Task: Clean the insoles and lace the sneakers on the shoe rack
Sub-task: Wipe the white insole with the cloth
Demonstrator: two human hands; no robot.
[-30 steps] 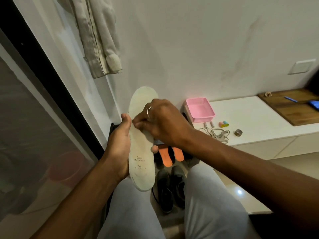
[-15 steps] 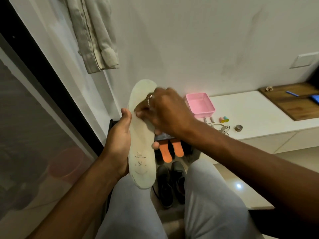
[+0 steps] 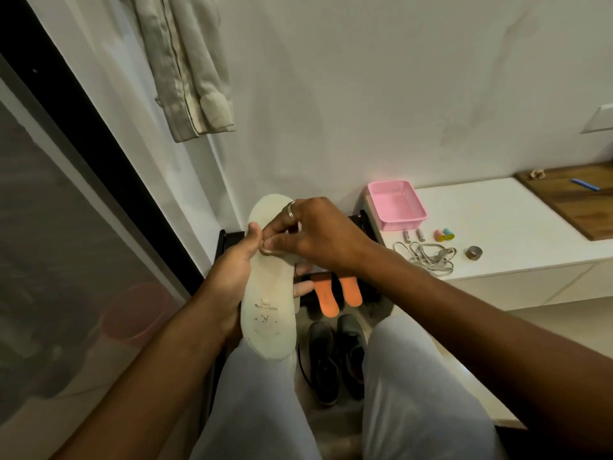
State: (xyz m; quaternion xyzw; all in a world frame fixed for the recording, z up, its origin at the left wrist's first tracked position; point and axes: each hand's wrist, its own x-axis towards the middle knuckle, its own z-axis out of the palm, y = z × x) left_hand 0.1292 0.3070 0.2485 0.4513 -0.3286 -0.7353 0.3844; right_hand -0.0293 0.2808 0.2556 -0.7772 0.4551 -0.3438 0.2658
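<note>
Insole (image 3: 268,308) upright in left hand (image 3: 232,272), right hand (image 3: 320,234) across

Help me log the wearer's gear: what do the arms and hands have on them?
The left forearm and right forearm are bare, with no sleeve, watch or glove in view. The right hand wears a silvery ring on one finger. The left hand shows no ring.
</note>
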